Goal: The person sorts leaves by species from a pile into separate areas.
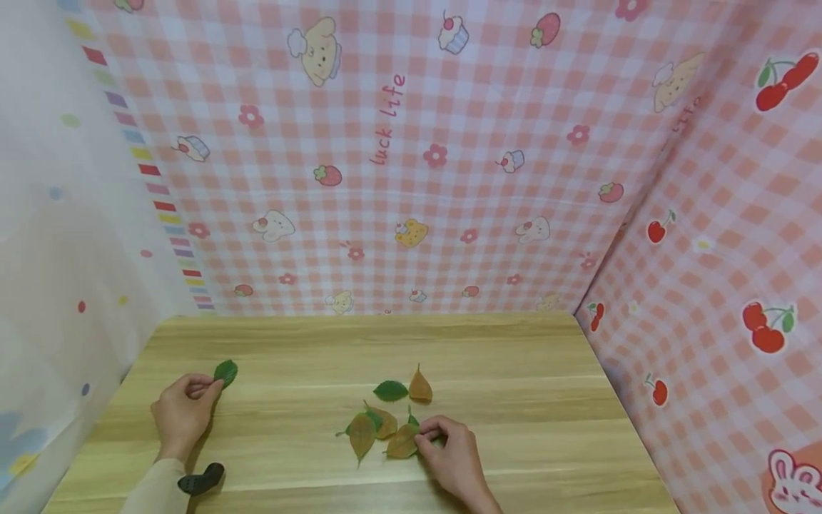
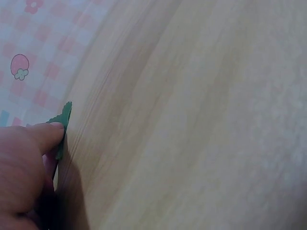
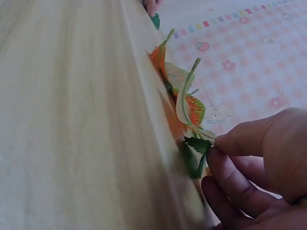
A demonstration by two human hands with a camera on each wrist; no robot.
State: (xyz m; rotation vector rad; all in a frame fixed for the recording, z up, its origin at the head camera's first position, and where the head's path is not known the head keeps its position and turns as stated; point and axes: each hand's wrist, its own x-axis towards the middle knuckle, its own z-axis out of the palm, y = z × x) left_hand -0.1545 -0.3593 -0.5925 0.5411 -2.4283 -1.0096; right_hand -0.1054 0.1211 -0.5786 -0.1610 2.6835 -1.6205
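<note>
Take the leaf pile point(image 1: 383, 428) on the counter point(image 1: 514, 400) as your landmark. Well to its left, your left hand point(image 1: 184, 412) pinches a serrated green leaf point(image 1: 226, 373) between thumb and fingers. At the pile's right edge, your right hand point(image 1: 452, 455) pinches where an orange-brown leaf point(image 1: 402, 444) overlaps a smaller green leaf point(image 1: 413, 422); you cannot tell whether one or both are between the fingertips.

That overlap is your main risk: lifting there could bring up two leaves at once, or drag neighbours out of place. The orange-brown blades look curled and dry, so a hard squeeze might crack them. Your left hold is near the leaf's edge, so it could slip or tear.

You have no container in view; the leaves rest straight on the counter, with a loose green leaf point(image 1: 390, 390) just behind the pile and an upright-stemmed orange-brown leaf point(image 1: 420, 388) behind its right side.
</note>
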